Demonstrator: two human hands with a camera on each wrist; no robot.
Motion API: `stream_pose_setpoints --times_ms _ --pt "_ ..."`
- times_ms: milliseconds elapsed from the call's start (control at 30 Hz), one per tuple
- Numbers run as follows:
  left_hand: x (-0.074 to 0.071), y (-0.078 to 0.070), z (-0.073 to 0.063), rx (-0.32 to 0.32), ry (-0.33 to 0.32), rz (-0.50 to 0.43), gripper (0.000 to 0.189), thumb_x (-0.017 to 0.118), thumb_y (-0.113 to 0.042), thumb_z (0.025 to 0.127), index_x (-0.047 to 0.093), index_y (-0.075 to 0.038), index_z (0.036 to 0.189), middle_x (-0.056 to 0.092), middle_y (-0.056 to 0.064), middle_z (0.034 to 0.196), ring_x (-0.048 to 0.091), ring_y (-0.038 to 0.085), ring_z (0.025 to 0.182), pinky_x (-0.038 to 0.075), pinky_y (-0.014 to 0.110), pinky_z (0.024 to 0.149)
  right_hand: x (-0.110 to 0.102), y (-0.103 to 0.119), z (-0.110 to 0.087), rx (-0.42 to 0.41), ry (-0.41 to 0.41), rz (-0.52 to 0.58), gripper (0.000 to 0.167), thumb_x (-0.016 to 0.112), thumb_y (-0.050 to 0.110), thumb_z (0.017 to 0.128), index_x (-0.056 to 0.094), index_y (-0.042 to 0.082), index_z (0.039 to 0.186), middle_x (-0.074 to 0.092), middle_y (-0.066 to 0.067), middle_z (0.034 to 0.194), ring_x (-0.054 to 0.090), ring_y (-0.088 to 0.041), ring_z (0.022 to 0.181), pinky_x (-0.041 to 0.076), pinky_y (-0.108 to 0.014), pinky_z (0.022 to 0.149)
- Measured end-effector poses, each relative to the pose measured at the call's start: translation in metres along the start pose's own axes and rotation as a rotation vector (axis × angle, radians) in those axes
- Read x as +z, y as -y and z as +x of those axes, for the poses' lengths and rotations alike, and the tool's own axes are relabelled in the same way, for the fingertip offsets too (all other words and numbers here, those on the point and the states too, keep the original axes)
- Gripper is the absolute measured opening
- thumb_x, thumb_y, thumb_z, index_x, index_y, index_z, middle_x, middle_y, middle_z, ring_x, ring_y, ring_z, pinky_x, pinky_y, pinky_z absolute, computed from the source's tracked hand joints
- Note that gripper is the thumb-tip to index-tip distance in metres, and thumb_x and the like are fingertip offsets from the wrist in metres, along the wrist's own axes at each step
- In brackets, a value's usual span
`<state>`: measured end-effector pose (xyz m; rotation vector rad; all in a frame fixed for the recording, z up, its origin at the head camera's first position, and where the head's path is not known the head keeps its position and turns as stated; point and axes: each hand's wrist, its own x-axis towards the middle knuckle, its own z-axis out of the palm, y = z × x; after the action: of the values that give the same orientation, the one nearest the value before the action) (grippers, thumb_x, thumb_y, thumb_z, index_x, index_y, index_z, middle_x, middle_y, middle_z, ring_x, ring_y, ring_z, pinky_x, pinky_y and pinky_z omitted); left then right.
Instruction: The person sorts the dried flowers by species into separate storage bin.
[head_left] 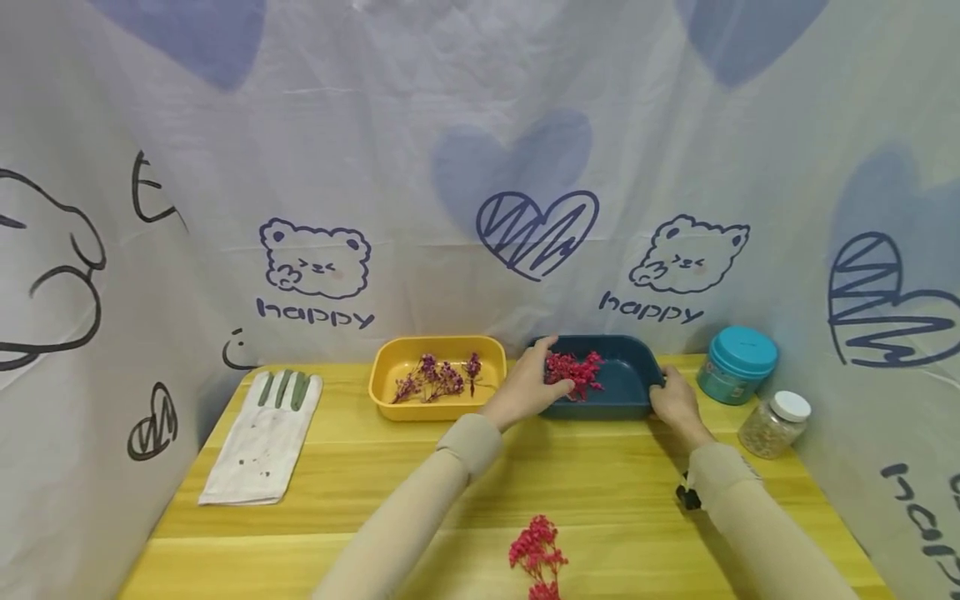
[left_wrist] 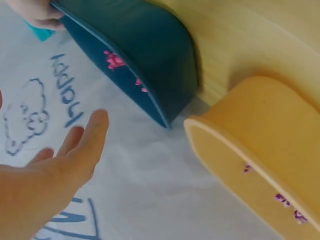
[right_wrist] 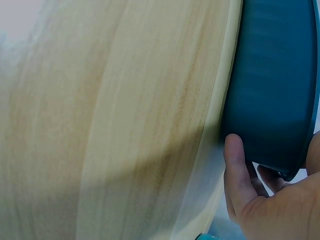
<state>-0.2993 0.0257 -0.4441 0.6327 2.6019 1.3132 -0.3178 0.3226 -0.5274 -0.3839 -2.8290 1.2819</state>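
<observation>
A dark blue tray (head_left: 600, 412) stands at the back of the table with red dried flowers (head_left: 573, 372) at its left end. My right hand (head_left: 677, 404) grips the tray's right end, its fingers around the end wall in the right wrist view. Over the tray's left end reaches my left hand (head_left: 528, 383), fingers extended and spread. In the left wrist view that hand (left_wrist: 65, 172) stands apart from the tray and holds nothing. Left of it, a yellow tray (head_left: 438, 412) carries purple dried flowers (head_left: 450, 379).
A white glove with green fingertips (head_left: 258, 442) lies at the table's left. At the right stand a turquoise-lidded tub (head_left: 738, 367) and a white-capped clear jar (head_left: 772, 427). Another red flower sprig (head_left: 538, 550) lies near the front. Printed cloth (head_left: 420, 167) hangs close behind the trays.
</observation>
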Motion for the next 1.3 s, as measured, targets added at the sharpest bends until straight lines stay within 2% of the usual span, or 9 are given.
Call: stream_pose_setpoints --times_ms 167,300,500,667,800,967,1167,1300 --pt "0.004 0.003 -0.028 0.05 0.071 0.035 0.077 0.071 -0.033 0.102 0.03 -0.019 0.165 0.046 0.015 0.163 0.046 0.032 0.151 0.043 0.052 0.124 0.001 -0.002 0.0 -0.002 0.001 -0.02 0.052 0.036 0.009 0.104 0.037 -0.01 0.153 0.047 -0.042 0.147 0.066 -0.05 0.11 0.065 -0.033 0.061" --pt "0.013 0.008 -0.047 0.057 0.133 0.046 0.077 0.072 -0.034 0.101 0.032 -0.02 0.165 0.049 0.015 0.16 0.05 0.033 0.148 0.046 0.052 0.122 0.0 -0.001 0.001 -0.015 -0.011 -0.034 0.053 0.036 0.009 0.103 0.038 -0.011 0.152 0.049 -0.042 0.146 0.068 -0.051 0.108 0.065 -0.032 0.059" --pt "0.022 0.012 -0.067 0.048 0.211 0.02 0.079 0.072 -0.037 0.101 0.03 -0.021 0.166 0.047 0.014 0.162 0.047 0.034 0.15 0.044 0.055 0.123 -0.001 0.0 0.001 -0.023 -0.017 -0.023 0.052 0.036 0.007 0.101 0.039 -0.012 0.149 0.048 -0.042 0.146 0.065 -0.054 0.114 0.065 -0.032 0.058" --pt "0.024 0.017 -0.081 0.078 0.249 0.034 0.08 0.074 -0.037 0.099 0.033 -0.019 0.165 0.048 0.012 0.162 0.048 0.031 0.149 0.043 0.053 0.124 0.001 -0.001 0.002 -0.018 -0.011 -0.021 0.053 0.036 0.008 0.102 0.039 -0.012 0.151 0.047 -0.042 0.147 0.064 -0.053 0.116 0.065 -0.033 0.06" --pt "0.024 0.026 -0.092 0.122 0.289 0.101 0.077 0.076 -0.038 0.097 0.038 -0.019 0.163 0.05 0.007 0.161 0.049 0.026 0.148 0.043 0.046 0.126 0.001 -0.001 0.002 -0.014 -0.014 -0.019 0.053 0.036 0.009 0.102 0.039 -0.011 0.151 0.048 -0.041 0.147 0.065 -0.051 0.113 0.064 -0.032 0.059" --pt "0.022 0.04 -0.109 0.193 0.404 0.199 0.071 0.077 -0.037 0.096 0.046 -0.023 0.158 0.049 0.001 0.162 0.046 0.021 0.15 0.041 0.04 0.127 0.0 -0.001 0.001 -0.017 -0.02 -0.024 0.052 0.037 0.008 0.102 0.04 -0.011 0.151 0.048 -0.041 0.146 0.068 -0.049 0.107 0.063 -0.03 0.058" --pt "0.023 0.053 -0.122 0.329 0.55 0.305 0.07 0.078 -0.041 0.094 0.049 -0.024 0.156 0.051 -0.002 0.157 0.047 0.014 0.144 0.043 0.031 0.124 -0.002 0.0 0.0 -0.016 -0.02 -0.022 0.054 0.036 0.008 0.101 0.038 -0.011 0.152 0.044 -0.041 0.151 0.063 -0.053 0.117 0.065 -0.033 0.06" --pt "0.026 0.055 -0.132 0.361 0.589 0.339 0.072 0.081 -0.041 0.092 0.05 -0.027 0.155 0.048 -0.001 0.159 0.045 0.015 0.144 0.044 0.029 0.121 -0.001 0.001 0.0 -0.014 -0.015 -0.015 0.054 0.036 0.007 0.101 0.038 -0.011 0.152 0.044 -0.041 0.151 0.061 -0.054 0.12 0.066 -0.034 0.061"
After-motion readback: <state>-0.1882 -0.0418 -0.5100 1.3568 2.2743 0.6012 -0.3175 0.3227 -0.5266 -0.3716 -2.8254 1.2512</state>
